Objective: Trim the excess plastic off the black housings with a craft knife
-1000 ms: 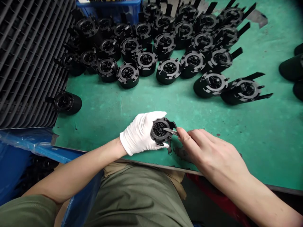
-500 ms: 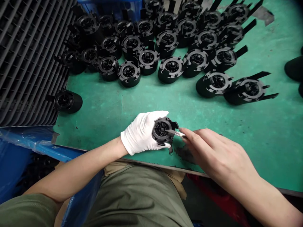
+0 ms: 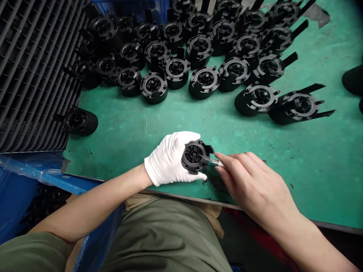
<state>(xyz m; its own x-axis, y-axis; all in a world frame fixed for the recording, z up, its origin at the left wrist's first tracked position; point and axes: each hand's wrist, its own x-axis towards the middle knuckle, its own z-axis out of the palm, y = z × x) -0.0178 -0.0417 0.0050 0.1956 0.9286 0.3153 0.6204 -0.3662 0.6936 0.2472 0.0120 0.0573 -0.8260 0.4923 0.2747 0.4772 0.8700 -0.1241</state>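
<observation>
Wrapped round a black plastic housing (image 3: 194, 155) is my left hand (image 3: 171, 160), in a white glove. The housing's round end, with a ring and small raised posts, faces up toward me. My bare right hand (image 3: 253, 181) pinches a slim knife (image 3: 214, 161) with a pointed metal blade. The blade's tip lies at the inner part of the housing's round face; whether it touches cannot be made out. Most of the knife's handle is hidden inside my right hand.
Several similar black housings (image 3: 204, 81) stand in rows across the green tabletop (image 3: 136, 139). One housing (image 3: 81, 121) sits apart at the left, beside a dark ribbed grid (image 3: 31, 75). A blue bin (image 3: 133, 10) is behind the rows; blue plastic-covered containers (image 3: 53, 175) lie below the table's left edge.
The knife and my right hand have shifted very slightly, with the blade's angle changing a little. My left hand holds the housing in almost the same place.
</observation>
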